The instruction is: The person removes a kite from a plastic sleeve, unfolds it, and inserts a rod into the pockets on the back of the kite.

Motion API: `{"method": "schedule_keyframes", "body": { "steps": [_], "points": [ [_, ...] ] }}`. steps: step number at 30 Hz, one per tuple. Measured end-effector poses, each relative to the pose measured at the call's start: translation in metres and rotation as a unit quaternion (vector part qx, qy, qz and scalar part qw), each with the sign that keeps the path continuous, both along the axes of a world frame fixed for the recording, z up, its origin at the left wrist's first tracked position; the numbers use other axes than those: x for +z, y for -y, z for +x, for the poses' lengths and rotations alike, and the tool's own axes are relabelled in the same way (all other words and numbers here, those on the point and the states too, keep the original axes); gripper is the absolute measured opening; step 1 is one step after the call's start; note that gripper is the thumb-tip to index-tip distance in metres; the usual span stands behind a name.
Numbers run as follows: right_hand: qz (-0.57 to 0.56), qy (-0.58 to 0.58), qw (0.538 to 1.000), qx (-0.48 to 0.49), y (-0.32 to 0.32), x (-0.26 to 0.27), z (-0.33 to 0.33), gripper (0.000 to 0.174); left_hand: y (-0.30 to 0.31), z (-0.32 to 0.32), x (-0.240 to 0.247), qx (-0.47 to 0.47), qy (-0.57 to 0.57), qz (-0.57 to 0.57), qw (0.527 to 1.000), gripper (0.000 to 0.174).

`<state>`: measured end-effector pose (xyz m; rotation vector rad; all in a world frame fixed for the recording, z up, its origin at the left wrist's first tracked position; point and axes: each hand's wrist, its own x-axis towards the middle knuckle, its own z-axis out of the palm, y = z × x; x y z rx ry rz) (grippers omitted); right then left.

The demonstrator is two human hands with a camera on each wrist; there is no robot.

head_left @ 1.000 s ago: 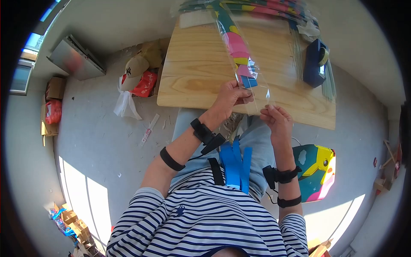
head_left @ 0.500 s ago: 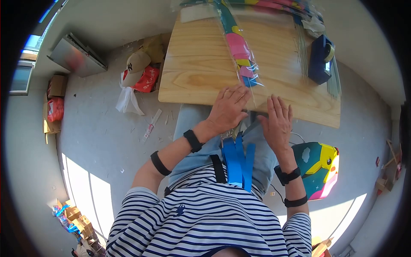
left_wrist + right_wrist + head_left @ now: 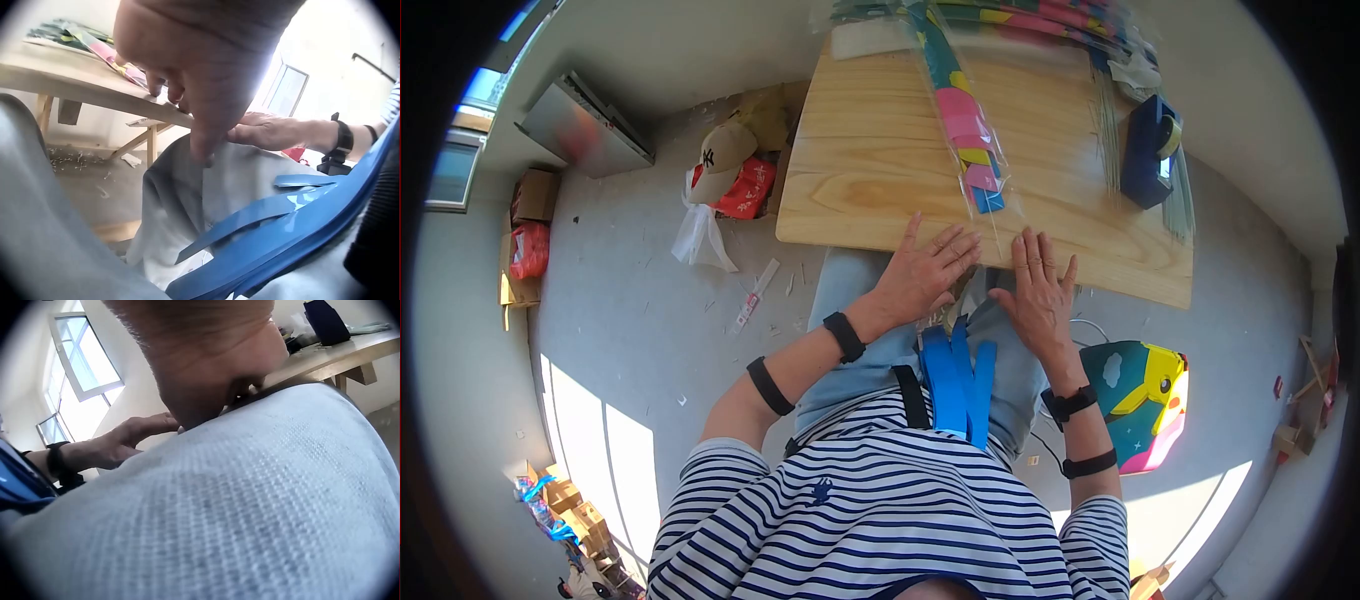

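Observation:
A long, narrow clear plastic sleeve holding a folded green, pink, yellow and blue item (image 3: 962, 115) lies lengthwise on the wooden table (image 3: 850, 150). Its transparent near end reaches the table's front edge. There my left hand (image 3: 920, 272) rests palm down, fingers spread, just left of the sleeve's end. My right hand (image 3: 1042, 295) lies to the right of it, fingers straight along the edge. Neither hand grips anything. From the left wrist view, my left fingertips meet the tabletop beside the colourful sleeve (image 3: 103, 50). Blue strips (image 3: 945, 385) lie across my lap.
More colourful sleeved items (image 3: 1020, 18) are piled at the table's far side. A dark blue tape dispenser (image 3: 1142, 165) stands at the right, near thin sticks (image 3: 1106, 140). A cap (image 3: 725, 160) and red bag (image 3: 747, 188) sit left of the table. A green and yellow printed piece (image 3: 1130, 400) is at lower right.
Both hands have let go of the sleeve's clear end, which they pinched a second ago, and flattened at the table edge. The left hand has since shifted slightly lower, its fingers spreading.

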<state>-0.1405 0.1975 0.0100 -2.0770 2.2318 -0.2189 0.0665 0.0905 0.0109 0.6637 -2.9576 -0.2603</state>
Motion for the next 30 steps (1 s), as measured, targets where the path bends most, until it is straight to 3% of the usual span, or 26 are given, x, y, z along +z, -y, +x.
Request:
{"method": "schedule_keyframes", "body": {
  "steps": [5, 7, 8, 10, 14, 16, 20, 22, 23, 25, 26, 28, 30],
  "points": [
    [-0.065, 0.031, 0.997, -0.003, 0.005, -0.003, -0.01, 0.067, -0.004, 0.008, 0.006, 0.053, -0.046, 0.037, 0.997, 0.069],
    [-0.131, 0.15, 0.974, -0.107, 0.016, -0.003, -0.013, 0.054, -0.001, 0.006, 0.002, 0.079, -0.17, 0.099, 0.977, 0.048],
    [-0.138, 0.149, 0.974, -0.102, 0.022, -0.004, -0.013, 0.054, -0.001, 0.004, 0.001, 0.081, -0.174, 0.091, 0.977, 0.048],
    [-0.137, 0.084, 0.976, -0.147, 0.038, -0.004, -0.015, 0.054, 0.002, -0.006, 0.002, 0.113, -0.259, 0.181, 0.942, 0.043],
    [-0.163, 0.081, 0.971, -0.155, 0.048, -0.013, -0.029, 0.045, 0.011, -0.012, 0.008, 0.144, -0.278, 0.219, 0.924, 0.041],
    [-0.079, 0.198, 0.959, -0.188, 0.048, -0.019, -0.041, 0.034, 0.013, -0.011, 0.012, 0.158, -0.249, 0.245, 0.923, 0.04],
    [-0.06, 0.24, 0.945, -0.214, 0.047, -0.02, -0.051, 0.031, 0.014, -0.017, 0.008, 0.166, -0.258, 0.268, 0.913, 0.037],
    [-0.115, 0.298, 0.929, -0.185, 0.046, -0.003, -0.05, 0.026, 0.017, -0.021, 0.006, 0.216, -0.267, 0.378, 0.86, 0.034],
    [-0.112, 0.299, 0.929, -0.186, 0.045, 0.007, -0.047, 0.026, 0.02, -0.023, 0.005, 0.217, -0.265, 0.38, 0.859, 0.034],
    [-0.263, 0.146, 0.951, -0.074, 0.048, 0.051, -0.022, 0.018, 0.029, -0.027, 0.007, 0.258, -0.363, 0.595, 0.669, 0.039],
    [-0.255, 0.146, 0.953, -0.08, 0.047, 0.067, -0.008, 0.018, 0.033, -0.028, 0.016, 0.261, -0.357, 0.602, 0.665, 0.039],
    [-0.32, 0.011, 0.944, 0.082, 0.048, 0.088, 0.021, 0.013, 0.047, -0.029, 0.041, 0.266, -0.419, 0.751, 0.436, 0.034],
    [-0.305, 0.015, 0.94, 0.153, 0.048, 0.067, 0.046, 0.016, 0.063, -0.032, 0.038, 0.262, -0.444, 0.733, 0.445, 0.031]
  ]
}}
